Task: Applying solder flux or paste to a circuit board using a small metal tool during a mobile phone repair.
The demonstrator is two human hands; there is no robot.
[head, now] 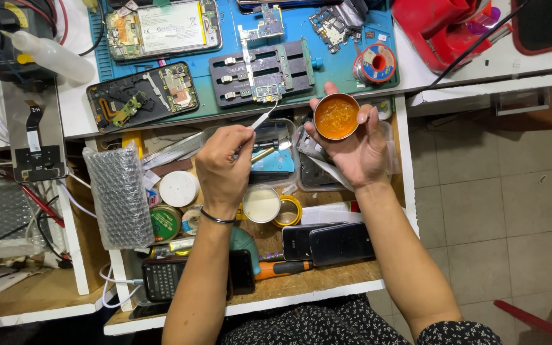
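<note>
My left hand pinches a pair of thin metal tweezers whose tip reaches up to a small circuit board clamped in a dark board holder on the blue work mat. My right hand holds up a small round tin of orange paste, open side toward me, just right of the tweezers. Both hands hover over an open drawer.
Two opened phones lie on the mat, a solder spool at its right. The drawer holds a bubble-wrap bundle, round tins, tape rolls, a screwdriver and dark phones. A white squeeze bottle lies at the left. Tiled floor is on the right.
</note>
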